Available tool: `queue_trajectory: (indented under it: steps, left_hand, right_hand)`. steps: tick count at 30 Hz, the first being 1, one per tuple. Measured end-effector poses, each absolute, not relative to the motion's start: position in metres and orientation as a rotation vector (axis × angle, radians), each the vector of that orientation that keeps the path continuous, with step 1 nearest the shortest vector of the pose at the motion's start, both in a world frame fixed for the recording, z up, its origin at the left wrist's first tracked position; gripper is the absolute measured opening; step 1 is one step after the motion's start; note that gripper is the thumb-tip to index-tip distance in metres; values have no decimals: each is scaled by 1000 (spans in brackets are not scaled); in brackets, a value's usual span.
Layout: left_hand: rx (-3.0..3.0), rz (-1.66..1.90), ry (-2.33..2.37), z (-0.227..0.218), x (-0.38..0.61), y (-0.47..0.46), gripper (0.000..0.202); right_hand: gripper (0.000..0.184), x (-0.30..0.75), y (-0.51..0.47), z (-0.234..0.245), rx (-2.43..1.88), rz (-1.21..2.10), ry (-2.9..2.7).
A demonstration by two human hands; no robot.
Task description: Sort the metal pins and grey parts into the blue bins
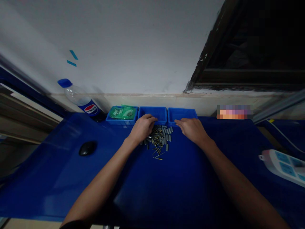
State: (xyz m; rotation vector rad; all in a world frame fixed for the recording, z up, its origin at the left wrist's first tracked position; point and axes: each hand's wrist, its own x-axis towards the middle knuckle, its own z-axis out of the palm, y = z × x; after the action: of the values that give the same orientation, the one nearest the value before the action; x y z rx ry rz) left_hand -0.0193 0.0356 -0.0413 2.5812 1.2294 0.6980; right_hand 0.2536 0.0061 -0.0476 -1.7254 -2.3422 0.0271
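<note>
My left hand is at the front rim of the middle blue bin, its fingers curled together; whatever they hold is hidden. At the front of the right blue bin, my right hand has its thumb and fingers drawn together, and what lies between them cannot be made out. A pile of thin brass-coloured screws or pins lies on the table between the hands. Mixed in and beside it are short grey cylinders, several of them on the pile's right side.
Left of the middle bin, a third blue bin holds green packets. A cola bottle stands against the wall. On the blue table are a black mouse and, far right, a white power strip. A blurred-out object is at the back.
</note>
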Motion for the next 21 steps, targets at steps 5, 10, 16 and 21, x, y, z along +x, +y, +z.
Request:
queue_trajectory:
  steps: [5,10,16,21]
  left_hand:
    - [2585,691,1238,-42,-19,36,29]
    - [2568,780,1234,-50,-16,39,24]
    - [2561,877,1196,-49,-23,27,27]
    - [2451,941,1331,-47,-53,7,26]
  right_hand:
    - [37,262,11,-44,-1613,-18,-2510]
    - [40,258,11,-46,-1519,-90,-2489]
    - [36,250,3,-39,-1400,-20,-2350]
    - [29,222,7,-28,-1278,25,-2214]
